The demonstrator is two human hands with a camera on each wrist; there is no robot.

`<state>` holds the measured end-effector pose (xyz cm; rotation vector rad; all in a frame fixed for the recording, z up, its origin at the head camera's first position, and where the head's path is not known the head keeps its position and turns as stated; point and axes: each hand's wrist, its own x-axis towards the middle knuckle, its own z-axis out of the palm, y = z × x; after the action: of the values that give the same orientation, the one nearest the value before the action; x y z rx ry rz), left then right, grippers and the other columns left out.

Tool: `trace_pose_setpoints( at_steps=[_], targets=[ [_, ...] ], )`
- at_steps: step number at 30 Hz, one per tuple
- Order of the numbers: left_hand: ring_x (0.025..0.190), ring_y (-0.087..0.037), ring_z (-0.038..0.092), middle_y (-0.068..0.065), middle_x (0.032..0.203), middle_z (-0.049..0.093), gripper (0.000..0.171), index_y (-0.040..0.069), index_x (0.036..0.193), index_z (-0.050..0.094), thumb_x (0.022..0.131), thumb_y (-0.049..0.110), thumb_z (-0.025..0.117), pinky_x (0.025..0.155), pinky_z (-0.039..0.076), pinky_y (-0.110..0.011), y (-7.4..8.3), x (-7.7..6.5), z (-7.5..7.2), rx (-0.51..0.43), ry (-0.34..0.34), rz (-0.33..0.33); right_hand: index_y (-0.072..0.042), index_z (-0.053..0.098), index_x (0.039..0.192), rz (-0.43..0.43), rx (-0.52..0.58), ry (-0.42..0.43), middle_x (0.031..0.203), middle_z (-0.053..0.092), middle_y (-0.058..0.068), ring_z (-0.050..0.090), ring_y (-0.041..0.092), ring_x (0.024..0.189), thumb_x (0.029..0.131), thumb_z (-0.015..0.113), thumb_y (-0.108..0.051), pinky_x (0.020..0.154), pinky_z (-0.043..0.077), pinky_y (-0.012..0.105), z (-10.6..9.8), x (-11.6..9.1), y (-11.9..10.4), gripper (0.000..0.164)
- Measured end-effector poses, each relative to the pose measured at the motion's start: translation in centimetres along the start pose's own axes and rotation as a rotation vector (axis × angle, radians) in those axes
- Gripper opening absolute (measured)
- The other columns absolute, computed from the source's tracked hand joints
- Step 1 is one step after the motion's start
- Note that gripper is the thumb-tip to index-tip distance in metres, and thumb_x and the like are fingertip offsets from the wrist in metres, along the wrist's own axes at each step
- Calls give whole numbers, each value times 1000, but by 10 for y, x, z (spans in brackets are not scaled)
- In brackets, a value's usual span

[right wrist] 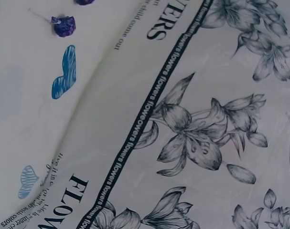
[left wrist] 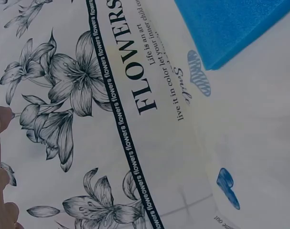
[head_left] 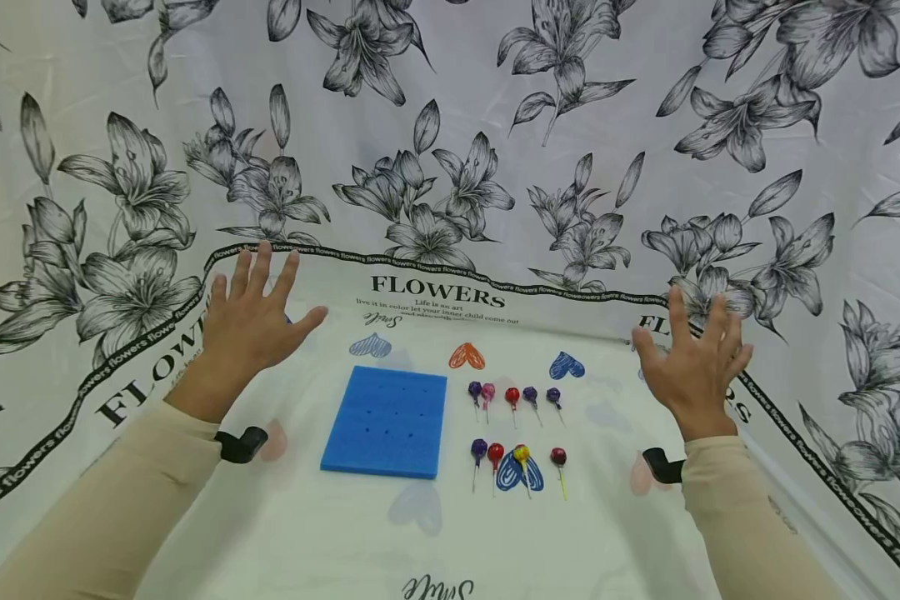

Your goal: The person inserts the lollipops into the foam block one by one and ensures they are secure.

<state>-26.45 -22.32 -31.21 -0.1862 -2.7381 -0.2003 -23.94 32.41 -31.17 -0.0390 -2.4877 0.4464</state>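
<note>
Both hands are raised with spread fingers and hold nothing. My left hand (head_left: 251, 321) is to the left of a blue foam block (head_left: 386, 422), whose top has rows of small holes. To the right of the block, several wrapped lollipops lie in two rows. The back row has purple, pink and red ones, among them a red lollipop (head_left: 512, 396). In the front row are a purple lollipop (head_left: 478, 450), a yellow lollipop (head_left: 522, 454) and a dark red lollipop (head_left: 558, 457). My right hand (head_left: 693, 367) is right of the lollipops, apart from them. The right wrist view catches a purple lollipop (right wrist: 63, 26).
A white cloth (head_left: 292, 533) printed with hearts and lettering covers the table. Behind it rises a flower-printed cloth (head_left: 450, 100), with a black lettered band along the edge. Dark wrist straps (head_left: 242, 445) show at both sleeves.
</note>
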Motion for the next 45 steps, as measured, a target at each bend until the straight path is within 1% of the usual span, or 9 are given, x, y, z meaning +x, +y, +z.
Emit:
trace_pose_setpoints(
  at_steps=[5,11,18,25,30,34,38,42,45],
  targets=[
    [141,-30,-21,-16,159,-11,87,18,156,0,94,67,36,108,-12,-59,1,-11,12,2,-8,15,-31,14,156,-22,-2,17,158,-11,17,-15,43,140,95,45,-56,100,-14,70,2,-5,-1,73],
    [143,-31,-14,-16,160,-3,87,18,157,6,93,66,39,110,-7,-58,4,-22,34,-5,1,37,-28,17,156,-30,-4,26,158,-10,18,-14,45,140,95,46,-56,100,-13,69,4,-8,1,74],
    [144,-35,-7,-18,159,0,87,15,157,10,93,67,39,110,-3,-59,8,-40,58,-14,-46,55,-28,16,156,-44,-8,28,158,-7,20,-11,47,140,95,47,-55,100,-10,70,8,-12,-1,74],
    [143,-39,1,-20,159,7,88,11,155,20,91,65,46,110,2,-60,15,-60,89,-29,-76,77,-26,13,157,-34,-28,-13,157,-9,22,-14,47,140,94,45,-58,100,-12,70,10,-15,0,77],
    [143,-40,4,-20,158,9,88,11,155,22,90,63,50,110,4,-61,22,-70,111,-41,-116,92,-27,11,157,-20,-37,-32,157,-11,23,-14,48,139,95,45,-58,100,-12,71,10,-15,1,77],
    [143,-41,8,-20,158,11,88,11,155,22,90,64,49,110,8,-62,26,-79,126,-69,-161,95,-27,10,157,-14,-40,-42,157,-10,23,-14,48,139,95,44,-58,100,-12,70,12,-17,2,77],
    [141,-43,13,-22,157,15,87,10,154,25,90,64,50,109,12,-63,30,-86,135,-97,-185,104,-27,10,157,-14,-34,-51,157,-10,23,-14,47,139,95,44,-57,100,-12,70,14,-20,3,77],
    [141,-44,16,-22,156,17,87,8,152,28,90,62,53,108,16,-63,33,-90,140,-133,-186,125,-27,10,157,-16,-26,-52,157,-8,24,-13,48,139,95,45,-57,100,-13,70,16,-19,3,77],
    [141,-43,16,-21,156,18,86,7,152,29,90,61,54,108,17,-62,36,-92,143,-153,-200,133,-28,9,157,-15,-27,-55,157,-8,25,-12,48,139,95,45,-57,100,-12,70,17,-18,3,77]
  ],
)
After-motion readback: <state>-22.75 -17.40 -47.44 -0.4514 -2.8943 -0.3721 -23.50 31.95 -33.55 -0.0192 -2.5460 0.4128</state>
